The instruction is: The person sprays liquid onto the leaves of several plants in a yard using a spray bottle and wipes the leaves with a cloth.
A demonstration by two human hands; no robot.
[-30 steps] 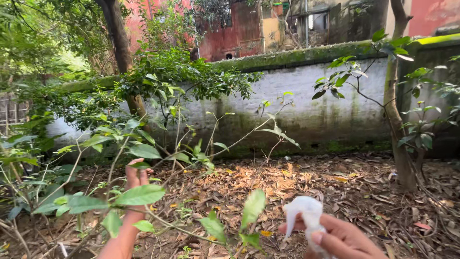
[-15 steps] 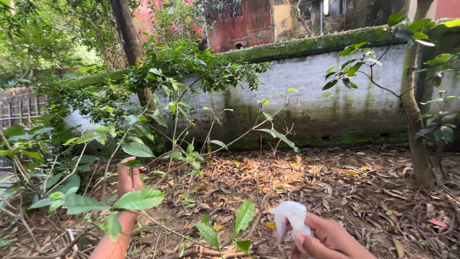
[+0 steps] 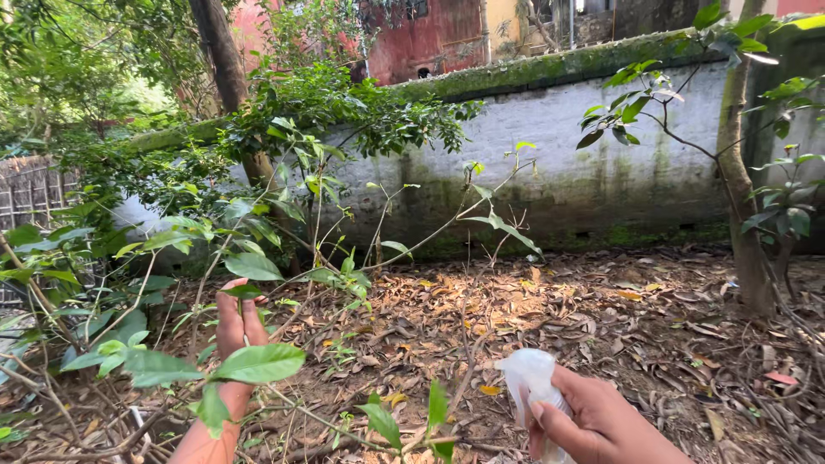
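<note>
Gripping white spray bottle (image 3: 531,387), right hand (image 3: 593,423); left hand (image 3: 238,322) touching leaf (image 3: 244,291).

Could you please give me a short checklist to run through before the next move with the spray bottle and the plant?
1. Right hand grips the white spray bottle: ok.
2. Finger on the trigger: cannot tell, blurred.
3. Left hand touches a leaf on the thin stem: ok.
4. Nozzle points at the held leaf: cannot tell.
5. Liquid left in the bottle: cannot tell.
6. Leaf litter underfoot hides no obstacle: cannot tell.
</note>
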